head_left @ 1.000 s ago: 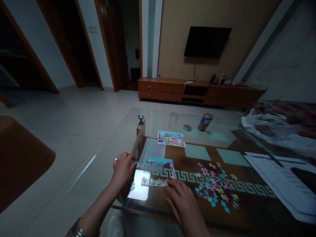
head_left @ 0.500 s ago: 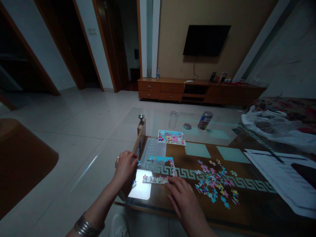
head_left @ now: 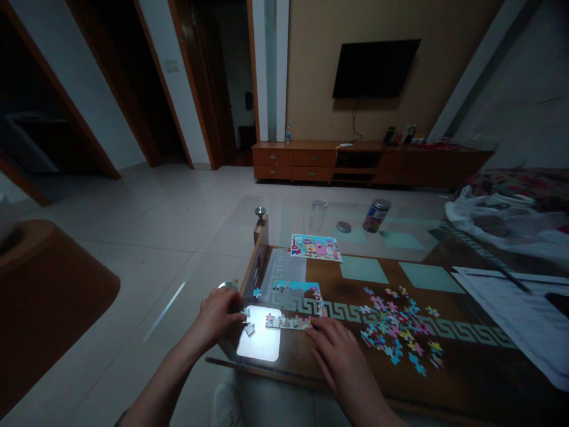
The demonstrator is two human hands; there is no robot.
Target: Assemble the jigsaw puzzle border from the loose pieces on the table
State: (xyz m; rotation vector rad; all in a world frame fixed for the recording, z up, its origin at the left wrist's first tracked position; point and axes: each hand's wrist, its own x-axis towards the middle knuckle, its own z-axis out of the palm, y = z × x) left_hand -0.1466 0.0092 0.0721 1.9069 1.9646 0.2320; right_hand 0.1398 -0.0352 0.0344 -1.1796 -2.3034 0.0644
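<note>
My left hand [head_left: 221, 315] is at the left edge of the glass table, thumb and fingers pinched on a small jigsaw piece [head_left: 246, 312]. Just below its fingertips lies a loose greyish piece [head_left: 249, 329], and a blue piece [head_left: 256, 293] sits above. My right hand [head_left: 341, 351] lies with fingers stretched out, fingertips touching the right end of the bottom row [head_left: 288, 322] of joined pieces. That row, a right side [head_left: 317, 299] and a blue top row [head_left: 296, 286] form a partial puzzle border, open on the left.
Several loose pieces [head_left: 395, 326] are heaped to the right. Behind the border lie a cartoon picture card [head_left: 316, 247], a clear jar [head_left: 318, 214], a round lid [head_left: 344, 227] and a printed can [head_left: 376, 215]. Papers [head_left: 502, 308] and a plastic bag [head_left: 498, 222] are at the right.
My left hand has moved down from beside the blue piece to a piece nearer me. My right hand stays at the bottom row. The view has shifted slightly.
</note>
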